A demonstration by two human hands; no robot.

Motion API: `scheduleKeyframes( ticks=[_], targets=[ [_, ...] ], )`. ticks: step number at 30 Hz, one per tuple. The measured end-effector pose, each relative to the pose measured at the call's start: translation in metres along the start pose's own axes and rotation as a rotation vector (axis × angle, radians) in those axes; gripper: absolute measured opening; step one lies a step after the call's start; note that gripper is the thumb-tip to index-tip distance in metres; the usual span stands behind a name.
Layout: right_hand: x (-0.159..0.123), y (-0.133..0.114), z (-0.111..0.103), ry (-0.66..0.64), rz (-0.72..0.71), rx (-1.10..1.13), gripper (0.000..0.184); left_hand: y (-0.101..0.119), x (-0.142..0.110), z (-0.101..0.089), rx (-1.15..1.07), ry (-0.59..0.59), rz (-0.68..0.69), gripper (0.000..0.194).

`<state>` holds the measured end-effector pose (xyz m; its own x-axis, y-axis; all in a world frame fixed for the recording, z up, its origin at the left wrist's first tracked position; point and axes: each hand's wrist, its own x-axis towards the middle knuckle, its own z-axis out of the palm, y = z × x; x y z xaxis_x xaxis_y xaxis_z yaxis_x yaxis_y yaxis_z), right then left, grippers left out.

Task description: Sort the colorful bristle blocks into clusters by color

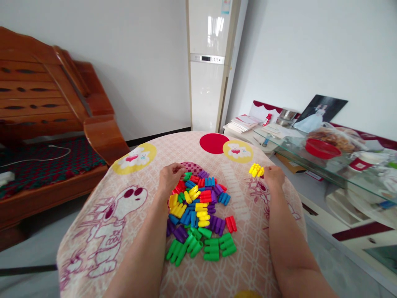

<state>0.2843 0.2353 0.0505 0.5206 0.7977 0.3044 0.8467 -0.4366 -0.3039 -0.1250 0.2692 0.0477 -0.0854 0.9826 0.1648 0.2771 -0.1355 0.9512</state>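
Plastic blocks (203,217) lie heaped on the patterned tablecloth (251,244). At the heap's eleven o'clock, my left hand (169,176) bunches its fingertips narrow; at two, my right hand (274,178) meets a yellow cluster (256,170). Whether either grips, I cannot tell. A wooden bench (34,91) stands at ten.

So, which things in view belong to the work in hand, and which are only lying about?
Likely in use:
- pile of coloured blocks, left hand at its edge
- yellow blocks at the right hand

Just lying about:
- red bowl
- stacked papers
- photo
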Motion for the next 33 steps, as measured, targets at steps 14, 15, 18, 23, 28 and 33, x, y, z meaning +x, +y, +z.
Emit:
scheduleKeyframes(
  ticks=[14,15,18,23,28,33],
  targets=[
    [-0.133,-0.168,-0.005,-0.437,-1.043,0.508,0.033,-0.002,-0.001,-0.008,0.035,0.013,0.057,0.022],
    [-0.142,-0.173,-0.002,-0.445,-1.073,0.457,0.031,-0.004,0.000,-0.008,0.035,0.016,0.051,0.023],
    [-0.149,-0.176,0.001,-0.428,-1.047,0.446,0.024,-0.009,0.001,-0.008,0.048,0.029,0.034,0.024],
    [-0.112,-0.160,-0.013,-0.370,-0.775,0.689,0.027,-0.015,0.005,-0.011,0.107,0.036,0.023,0.026],
    [-0.054,-0.114,-0.033,-0.237,-0.413,0.578,0.042,-0.017,0.005,-0.012,0.121,0.048,0.006,0.026],
    [-0.015,-0.051,-0.053,-0.061,-0.190,0.231,0.044,-0.020,0.005,-0.010,0.142,0.058,0.015,0.024]
  ],
)
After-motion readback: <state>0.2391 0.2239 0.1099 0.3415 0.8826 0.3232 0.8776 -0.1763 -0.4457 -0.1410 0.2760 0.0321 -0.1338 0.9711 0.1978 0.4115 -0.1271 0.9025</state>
